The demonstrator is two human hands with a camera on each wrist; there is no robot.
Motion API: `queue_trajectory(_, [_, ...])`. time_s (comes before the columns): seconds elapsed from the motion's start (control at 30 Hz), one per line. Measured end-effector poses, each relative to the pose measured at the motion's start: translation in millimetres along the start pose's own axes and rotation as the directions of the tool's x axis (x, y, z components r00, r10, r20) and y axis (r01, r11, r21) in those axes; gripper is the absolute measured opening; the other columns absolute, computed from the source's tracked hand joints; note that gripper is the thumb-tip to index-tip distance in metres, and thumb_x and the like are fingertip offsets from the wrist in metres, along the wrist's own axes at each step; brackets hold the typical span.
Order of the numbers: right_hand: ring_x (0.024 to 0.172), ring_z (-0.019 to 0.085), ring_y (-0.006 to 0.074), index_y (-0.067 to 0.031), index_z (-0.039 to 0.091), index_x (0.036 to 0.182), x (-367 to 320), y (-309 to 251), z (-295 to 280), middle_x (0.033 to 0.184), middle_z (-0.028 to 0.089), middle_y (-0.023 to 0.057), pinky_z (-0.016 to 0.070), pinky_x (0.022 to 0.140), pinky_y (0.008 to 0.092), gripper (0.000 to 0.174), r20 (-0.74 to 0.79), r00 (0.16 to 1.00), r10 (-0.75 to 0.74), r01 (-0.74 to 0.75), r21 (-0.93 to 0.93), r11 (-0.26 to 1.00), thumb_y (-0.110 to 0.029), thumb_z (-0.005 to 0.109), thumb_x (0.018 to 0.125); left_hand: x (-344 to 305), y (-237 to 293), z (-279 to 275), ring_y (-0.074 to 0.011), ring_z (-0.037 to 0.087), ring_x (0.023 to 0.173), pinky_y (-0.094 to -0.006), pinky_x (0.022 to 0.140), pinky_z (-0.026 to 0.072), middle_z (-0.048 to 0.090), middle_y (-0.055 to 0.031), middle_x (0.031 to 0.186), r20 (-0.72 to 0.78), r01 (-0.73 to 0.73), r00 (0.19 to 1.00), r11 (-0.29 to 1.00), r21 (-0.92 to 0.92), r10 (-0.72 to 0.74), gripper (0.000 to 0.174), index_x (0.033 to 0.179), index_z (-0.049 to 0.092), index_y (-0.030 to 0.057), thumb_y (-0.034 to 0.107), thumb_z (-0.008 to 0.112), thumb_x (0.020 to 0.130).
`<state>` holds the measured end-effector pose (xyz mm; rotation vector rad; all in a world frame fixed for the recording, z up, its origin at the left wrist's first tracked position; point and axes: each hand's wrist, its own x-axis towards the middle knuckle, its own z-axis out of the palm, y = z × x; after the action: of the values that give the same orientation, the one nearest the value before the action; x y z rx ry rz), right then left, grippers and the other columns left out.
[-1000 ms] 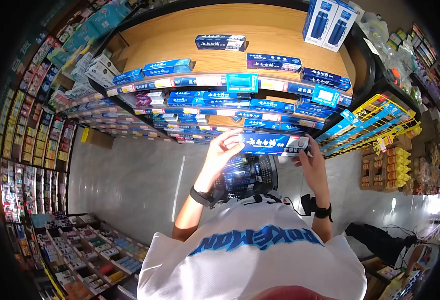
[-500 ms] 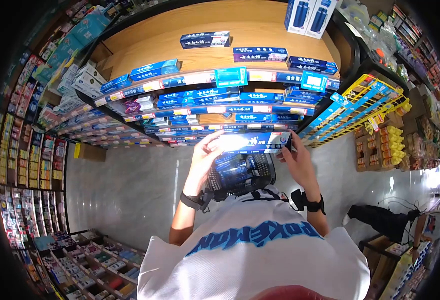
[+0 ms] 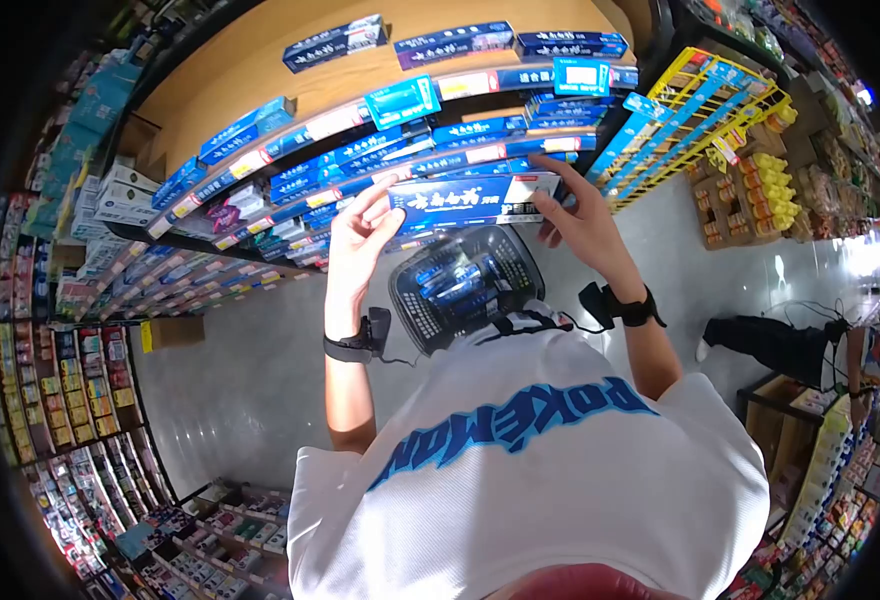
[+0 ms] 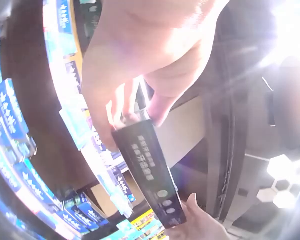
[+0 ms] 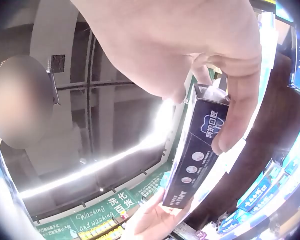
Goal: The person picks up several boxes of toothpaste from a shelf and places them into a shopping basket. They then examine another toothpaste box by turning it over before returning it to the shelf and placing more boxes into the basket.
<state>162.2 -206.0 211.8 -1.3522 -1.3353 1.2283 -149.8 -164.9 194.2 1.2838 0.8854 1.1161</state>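
Both hands hold one long blue toothpaste box [image 3: 450, 200] level in front of the shelf. The left hand [image 3: 360, 240] pinches its left end between thumb and fingers; the right hand [image 3: 585, 225] grips the right end, thumb on the front face. In the left wrist view the box [image 4: 150, 172] shows a dark printed side, with the left hand [image 4: 155, 55] at its near end. The right wrist view shows the right hand [image 5: 190, 50] round the other end of the box [image 5: 197, 150]. Below the hands, a dark basket [image 3: 410, 322] contains several blue boxes.
Shelf tiers [image 3: 245, 75] with blue boxes curve across the front. A yellow wire rack [image 3: 695, 100] stands at the right, beside cartons of yellow-capped bottles [image 3: 765, 195]. A brown carton [image 3: 175, 332] is on the floor at left. Another person's dark-clothed legs [image 3: 760, 340] show at right.
The view has turned, and the shelf appears tilted and higher. Both hands still hold the box, which sits farther left and higher in the view. More of the basket shows.
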Motion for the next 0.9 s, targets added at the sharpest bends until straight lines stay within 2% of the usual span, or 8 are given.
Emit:
queue_trajectory(0.17, [0.066, 0.068, 0.0079, -0.0064, 0.064, 0.13, 60.1, -40.9, -7.3, 0.084, 0.071, 0.006, 0.0509, 0.054, 0.0243, 0.043, 0.029, 0.943, -0.333, 0.333, -0.162, 0.929, -0.024, 0.075, 0.092, 73.7, 51.6, -37.2, -0.016, 0.059, 0.118, -0.0311, 0.103, 0.0465, 0.059, -0.0115, 0.139, 0.174, -0.243, 0.964, 0.926, 0.289, 0.199, 0.052, 0.146, 0.049, -0.0002, 0.011, 0.066, 0.098])
queue_trajectory(0.33, [0.059, 0.063, 0.0098, -0.0021, 0.066, 0.126, 158.3, -94.5, 1.0, 0.065, 0.066, 0.0087, 0.0487, 0.057, 0.0293, 0.045, 0.042, 0.754, -0.655, 0.584, -0.499, 0.64, -0.027, 0.075, 0.09, 156.9, 111.6, -70.8, -0.0157, 0.062, 0.114, -0.0299, 0.101, 0.048, 0.07, -0.0116, 0.121, 0.162, -0.246, 0.969, 0.739, 0.627, 0.185, 0.053, 0.15, 0.045, 0.0045, 0.008, 0.063, 0.1])
queue_trajectory(0.37, [0.055, 0.064, 0.0124, -0.0008, 0.066, 0.125, 171.8, -104.2, 9.9, 0.06, 0.065, 0.0086, 0.0487, 0.055, 0.0307, 0.045, 0.001, 0.794, -0.608, 0.522, -0.514, 0.681, -0.026, 0.075, 0.09, 184.5, 100.0, -97.3, -0.0261, 0.066, 0.113, -0.0325, 0.098, 0.0509, 0.069, -0.0201, 0.124, 0.164, -0.292, 0.955, 0.708, 0.643, 0.246, 0.059, 0.15, 0.045, 0.0047, 0.01, 0.068, 0.096])
queue_trajectory(0.43, [0.073, 0.07, 0.0271, 0.0054, 0.064, 0.124, 195.9, -112.0, 33.1, 0.08, 0.07, 0.0203, 0.0539, 0.07, 0.0373, 0.046, -0.007, 0.783, -0.622, 0.515, -0.553, 0.655, -0.025, 0.073, 0.09, 221.1, 69.5, -153.0, -0.036, 0.058, 0.128, -0.0462, 0.109, 0.0452, 0.06, -0.02, 0.139, 0.15, -0.257, 0.925, 0.284, 0.924, 0.348, 0.068, 0.153, 0.041, 0.0135, 0.024, 0.072, 0.094])
queue_trajectory(0.5, [0.075, 0.072, 0.0325, 0.0075, 0.062, 0.125, 234.9, -95.1, 58.6, 0.082, 0.071, 0.0243, 0.0562, 0.071, 0.0404, 0.047, 0.012, 0.669, -0.744, 0.608, -0.584, 0.537, -0.023, 0.072, 0.091, 241.2, 38.4, -197.2, -0.0429, 0.041, 0.142, -0.0667, 0.115, 0.0304, 0.047, -0.0121, 0.155, -0.108, 0.113, 0.992, -0.079, 0.99, 0.06, 0.068, 0.155, 0.038, 0.0247, 0.038, 0.067, 0.095])
queue_trajectory(0.63, [0.09, 0.07, 0.0436, 0.0094, 0.06, 0.126, 271.9, -66.2, 105.5, 0.103, 0.068, 0.032, 0.0572, 0.076, 0.0464, 0.041, 0.086, 0.632, -0.77, 0.658, -0.585, 0.475, -0.011, 0.066, 0.092, 231.4, 6.3, -221.7, -0.0486, 0.032, 0.145, -0.0833, 0.106, 0.0204, 0.038, -0.0066, 0.161, -0.257, 0.259, 0.965, -0.051, 0.964, 0.049, 0.056, 0.155, 0.038, 0.0289, 0.038, 0.052, 0.102])
queue_trajectory(0.8, [0.096, 0.069, 0.0439, 0.0089, 0.054, 0.129, 286.6, -24.8, 140.8, 0.1, 0.066, 0.0312, 0.0579, 0.079, 0.048, 0.036, 0.034, 0.782, -0.623, 0.503, -0.625, 0.597, -0.004, 0.052, 0.095, 253.3, 18.2, -216.7, -0.0484, 0.022, 0.15, -0.0829, 0.109, 0.016, 0.03, -0.0095, 0.165, -0.362, 0.357, 0.928, -0.063, 0.932, -0.092, 0.059, 0.156, 0.035, 0.021, 0.032, 0.05, 0.101])
queue_trajectory(0.9, [0.096, 0.069, 0.0419, 0.007, 0.049, 0.134, 278.5, -31.3, 144.3, 0.127, 0.057, 0.0299, 0.0591, 0.082, 0.0477, 0.039, 0.026, 0.88, -0.474, 0.39, -0.609, 0.691, -0.01, 0.046, 0.1, 278.3, 28.6, -205.8, -0.0476, 0.018, 0.152, -0.0795, 0.112, 0.0159, 0.021, -0.0096, 0.168, -0.201, 0.196, 0.977, 0.075, 0.978, 0.065, 0.063, 0.159, 0.029, 0.0221, 0.031, 0.05, 0.1])
